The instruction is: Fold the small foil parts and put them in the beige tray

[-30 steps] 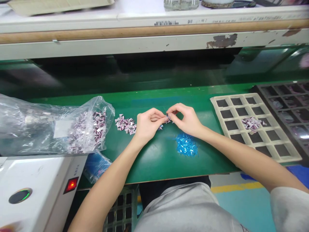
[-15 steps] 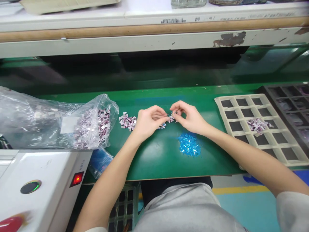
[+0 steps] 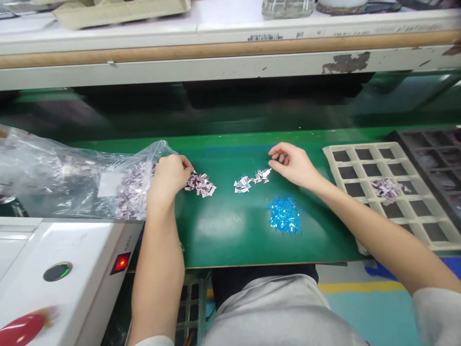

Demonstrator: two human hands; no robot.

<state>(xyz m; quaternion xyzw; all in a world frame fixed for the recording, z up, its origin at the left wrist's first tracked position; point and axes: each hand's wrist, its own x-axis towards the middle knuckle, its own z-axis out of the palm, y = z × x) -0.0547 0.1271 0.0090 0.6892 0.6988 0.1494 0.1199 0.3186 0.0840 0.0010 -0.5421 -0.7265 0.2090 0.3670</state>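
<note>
My left hand (image 3: 168, 177) is closed, its fingertips at the left edge of a pile of small purple-and-white rectangular pieces (image 3: 201, 185). What it pinches, if anything, is hidden. My right hand (image 3: 292, 164) hovers with fingers curled and a gap between thumb and forefinger; nothing shows between them. Just left of its thumb lies a loose cluster of similar pieces (image 3: 260, 176). Beside that is a second cluster (image 3: 242, 184). Nearer to me is a heap of thin shiny blue film strips (image 3: 284, 215).
A clear plastic bag (image 3: 108, 192) of such pieces lies at left, behind a white machine (image 3: 72, 269) with a red-lit switch. At right, a cream compartment tray (image 3: 351, 158) holds pieces (image 3: 389, 188), next to a dark tray (image 3: 414, 139). A shelf (image 3: 223, 65) spans the back.
My left hand has moved left from the middle clusters to the pile beside the bag. The right hand has shifted slightly right, its thumb and forefinger now apart. The clusters are uncovered.
</note>
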